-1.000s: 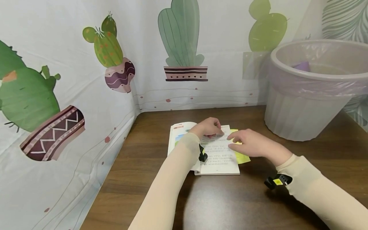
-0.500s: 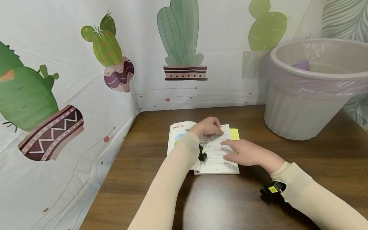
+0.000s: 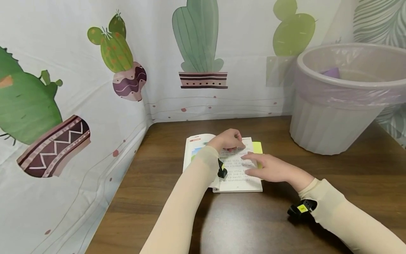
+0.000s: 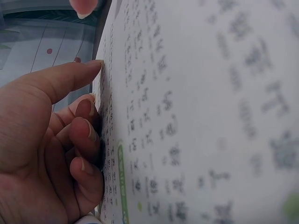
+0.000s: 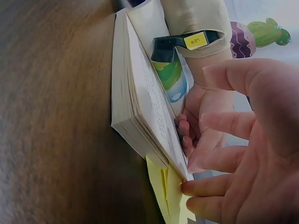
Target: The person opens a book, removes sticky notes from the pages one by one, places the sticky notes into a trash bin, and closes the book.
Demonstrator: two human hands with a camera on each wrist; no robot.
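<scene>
An open book (image 3: 241, 186) with printed pages lies on the brown table. My left hand (image 3: 227, 140) rests on the upper part of its right page, fingers loosely curled. In the left wrist view the thumb of this hand (image 4: 51, 126) reaches out straight, its tip right at the page. My right hand (image 3: 274, 168) hovers at the page's right edge, fingers spread and thumb apart. Yellow paper (image 3: 258, 148) sticks out from under that edge, partly hidden by the right hand. In the right wrist view several yellow layers (image 5: 167, 186) show, the lower fingertips close to them.
A large pale wastebasket (image 3: 326, 123) with a clear liner stands at the back right, a purple piece (image 3: 331, 72) inside. Behind the table (image 3: 152, 215) hangs a white cloth (image 3: 247, 95) printed with cacti. Each wrist wears a black camera strap (image 3: 302, 209).
My right hand has come toward me and slightly left, over the page's right edge. The yellow paper's lower corner no longer shows. My left hand stays put.
</scene>
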